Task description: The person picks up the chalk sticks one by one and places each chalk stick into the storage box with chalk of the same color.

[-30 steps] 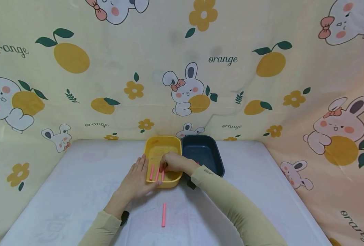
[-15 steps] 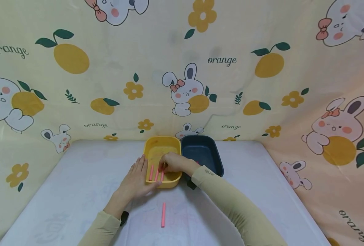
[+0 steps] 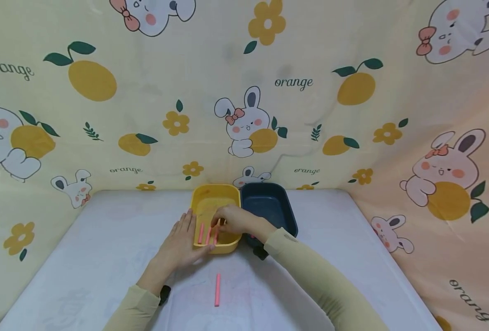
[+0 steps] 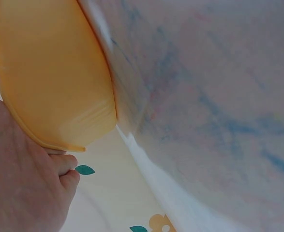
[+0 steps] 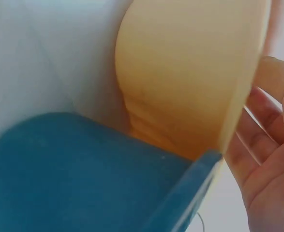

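A yellow tray [image 3: 214, 189] stands at the back of the table, with 3 slim, chalk-like pink sticks [image 3: 201, 233] side by side near its front wall. My left hand [image 3: 180, 243] rests along its left rim, fingers straight and thumb across the front edge. My right hand [image 3: 235, 219] reaches into the yellow tray from the right. Its thumb and forefinger are slightly apart above the rightmost pink stick [image 3: 216, 237]. In the right wrist view the right fingers [image 5: 262, 125] look loosely bent beyond the yellow wall. Another pink stick [image 3: 217, 289] lies on the table in front.
A dark blue tray [image 3: 292, 211] touches the yellow tray's right side, partly hidden by my right forearm. A small bit of pink [image 3: 252, 236] shows inside it. A patterned cloth [image 3: 145, 105] hangs behind the white table [image 3: 104, 257].
My right thumb and forefinger have spread apart at the rightmost stick, and the hand has tilted slightly. My left hand stays at the tray. The whole view has shifted a little.
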`<state>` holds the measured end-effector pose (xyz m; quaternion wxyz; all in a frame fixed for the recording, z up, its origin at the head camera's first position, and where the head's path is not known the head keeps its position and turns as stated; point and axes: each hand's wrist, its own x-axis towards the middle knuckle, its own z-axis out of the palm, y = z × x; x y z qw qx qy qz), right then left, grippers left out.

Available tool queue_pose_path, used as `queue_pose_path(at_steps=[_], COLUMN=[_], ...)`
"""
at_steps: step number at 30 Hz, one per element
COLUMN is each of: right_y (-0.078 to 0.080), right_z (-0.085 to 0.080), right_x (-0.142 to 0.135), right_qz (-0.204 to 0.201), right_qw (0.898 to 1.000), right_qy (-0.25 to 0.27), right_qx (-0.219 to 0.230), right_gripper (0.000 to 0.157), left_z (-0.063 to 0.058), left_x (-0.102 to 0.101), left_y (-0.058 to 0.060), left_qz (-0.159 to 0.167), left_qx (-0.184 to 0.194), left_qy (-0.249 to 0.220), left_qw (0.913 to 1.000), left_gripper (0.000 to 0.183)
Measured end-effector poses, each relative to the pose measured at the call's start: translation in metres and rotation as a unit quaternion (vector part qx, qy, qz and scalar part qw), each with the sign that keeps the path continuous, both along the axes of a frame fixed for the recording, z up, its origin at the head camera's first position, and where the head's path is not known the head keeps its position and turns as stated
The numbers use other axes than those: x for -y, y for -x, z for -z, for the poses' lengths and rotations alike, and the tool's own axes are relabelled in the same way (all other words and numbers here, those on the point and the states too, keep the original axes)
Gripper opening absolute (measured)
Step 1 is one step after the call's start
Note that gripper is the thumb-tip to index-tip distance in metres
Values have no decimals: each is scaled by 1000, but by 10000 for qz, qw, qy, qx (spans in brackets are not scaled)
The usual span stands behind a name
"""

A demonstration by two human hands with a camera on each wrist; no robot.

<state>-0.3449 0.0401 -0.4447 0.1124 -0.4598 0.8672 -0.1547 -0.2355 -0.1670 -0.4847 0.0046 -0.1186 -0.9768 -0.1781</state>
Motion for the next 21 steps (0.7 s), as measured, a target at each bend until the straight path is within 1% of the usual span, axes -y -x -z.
queue_pose_path(at_steps=[8,15,21], right_y=[-16,-34,-51], right_z=[-6,-14,-14], right_x=[-10,-21,-31], right_qz=[18,167,150], right_qw=[9992,9964,9929], right_qy=[358,831,1172], right_qx=[-174,-21,-127], right_gripper=[17,20,17], left_z=[0,-1,-1], left_x=[0,0,0], left_y=[-1,-1,-1], left_qz=[26,-3,14], left_qx=[-44,-69,-74], left_qy=[31,69,79], left_qw=[10000,10000,9999], left_gripper=[120,119,119])
